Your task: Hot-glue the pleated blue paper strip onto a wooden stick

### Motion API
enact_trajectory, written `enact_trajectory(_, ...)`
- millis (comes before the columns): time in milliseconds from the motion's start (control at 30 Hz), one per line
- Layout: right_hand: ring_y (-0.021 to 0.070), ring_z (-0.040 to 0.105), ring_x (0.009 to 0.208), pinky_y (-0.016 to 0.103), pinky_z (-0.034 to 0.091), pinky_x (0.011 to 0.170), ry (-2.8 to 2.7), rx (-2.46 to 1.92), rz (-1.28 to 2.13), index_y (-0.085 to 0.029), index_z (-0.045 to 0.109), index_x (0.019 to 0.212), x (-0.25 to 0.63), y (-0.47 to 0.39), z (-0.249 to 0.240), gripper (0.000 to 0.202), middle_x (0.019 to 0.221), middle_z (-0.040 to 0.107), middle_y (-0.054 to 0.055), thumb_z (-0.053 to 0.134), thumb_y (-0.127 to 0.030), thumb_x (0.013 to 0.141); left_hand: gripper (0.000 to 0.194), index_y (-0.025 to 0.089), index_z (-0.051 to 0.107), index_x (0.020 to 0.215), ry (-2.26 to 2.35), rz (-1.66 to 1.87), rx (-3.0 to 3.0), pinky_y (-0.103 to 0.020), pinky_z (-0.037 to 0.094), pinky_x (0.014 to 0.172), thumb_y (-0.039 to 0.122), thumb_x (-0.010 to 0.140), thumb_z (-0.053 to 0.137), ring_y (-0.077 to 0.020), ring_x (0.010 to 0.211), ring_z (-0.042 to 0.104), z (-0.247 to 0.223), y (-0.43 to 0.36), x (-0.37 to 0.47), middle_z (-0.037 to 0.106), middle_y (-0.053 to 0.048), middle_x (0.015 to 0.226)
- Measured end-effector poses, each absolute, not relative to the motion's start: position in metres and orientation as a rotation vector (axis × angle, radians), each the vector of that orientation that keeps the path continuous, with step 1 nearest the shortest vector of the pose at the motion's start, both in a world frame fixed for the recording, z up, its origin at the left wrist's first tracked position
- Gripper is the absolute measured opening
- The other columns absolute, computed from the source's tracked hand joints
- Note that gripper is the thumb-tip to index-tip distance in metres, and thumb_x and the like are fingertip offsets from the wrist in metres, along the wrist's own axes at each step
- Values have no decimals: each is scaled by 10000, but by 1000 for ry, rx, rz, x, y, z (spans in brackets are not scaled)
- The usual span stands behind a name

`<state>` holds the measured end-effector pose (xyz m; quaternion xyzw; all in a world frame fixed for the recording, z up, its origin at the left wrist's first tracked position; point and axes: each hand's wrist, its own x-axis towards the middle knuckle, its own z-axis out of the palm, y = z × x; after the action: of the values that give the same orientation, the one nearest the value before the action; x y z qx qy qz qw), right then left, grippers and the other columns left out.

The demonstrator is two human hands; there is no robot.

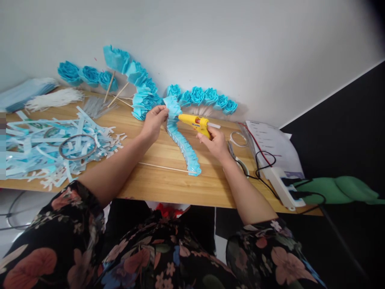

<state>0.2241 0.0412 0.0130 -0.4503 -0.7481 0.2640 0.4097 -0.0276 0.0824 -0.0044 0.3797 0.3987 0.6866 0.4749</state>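
My left hand [154, 122] pinches the upper end of a pleated light-blue strip [183, 146] that trails down across the wooden table [168, 180]. My right hand [214, 141] grips a yellow hot glue gun [195, 122], its nozzle pointing left at the top of the strip. A thin wooden skewer [167, 167] lies on the table under the strip's lower end. Finished blue paper flowers [204, 97] line the wall behind the hands.
A heap of blue paper scraps [45, 146] with a tape ring [77, 147] covers the left side. More blue flowers on sticks [120, 66] stand at the back. Scissors [237, 158], a white power strip [284, 186] with black cables and papers [272, 140] lie at the right.
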Motion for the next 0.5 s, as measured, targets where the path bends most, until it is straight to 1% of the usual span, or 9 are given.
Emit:
enact_trajectory(67, 185, 593, 659, 328, 466, 643, -1871, -1143, 653, -193, 755, 970, 224, 41, 14, 357, 737, 699, 18, 693, -524, 852, 216, 188, 672, 880, 943, 1646, 899, -243, 528, 743, 378, 851, 770, -146, 748, 665, -8, 84, -27, 674, 1, 759)
enact_trajectory(133, 182, 596, 663, 327, 465, 657, -1865, -1149, 649, -190, 751, 971, 224, 41, 16, 348, 736, 695, 15, 687, -510, 852, 293, 190, 686, 948, 903, 1621, 912, -256, 538, 747, 444, 839, 783, -159, 762, 683, -10, 86, -27, 689, -7, 775)
enact_trajectory(233, 178, 595, 665, 322, 464, 659, -1872, -1162, 647, -197, 747, 955, 224, 40, 18, 337, 737, 697, 13, 689, -514, 856, 363, 193, 713, 1051, 883, 1606, 989, -271, 545, 743, 379, 761, 827, -160, 743, 681, -14, 87, -28, 724, -6, 817)
enact_trajectory(333, 175, 588, 664, 316, 467, 652, -1880, -1162, 639, -201, 747, 944, 224, 39, 18, 341, 730, 692, 12, 690, -528, 863, 446, 191, 715, 1131, 932, 1603, 1052, -285, 546, 743, 293, 709, 812, -162, 739, 675, -16, 88, -29, 742, -4, 850)
enact_trajectory(433, 168, 576, 651, 316, 474, 655, -1879, -1156, 633, -192, 751, 939, 224, 40, 17, 351, 709, 677, 7, 701, -530, 859, 481, 173, 714, 1154, 972, 1607, 1062, -288, 548, 744, 248, 684, 783, -160, 732, 667, -17, 88, -31, 742, -3, 846)
enact_trajectory(500, 169, 582, 652, 316, 478, 655, -1869, -1158, 629, -187, 758, 955, 224, 41, 15, 362, 712, 686, 8, 707, -531, 855, 471, 168, 720, 1151, 981, 1625, 1053, -289, 556, 753, 236, 688, 770, -160, 739, 671, -16, 88, -31, 746, -4, 850)
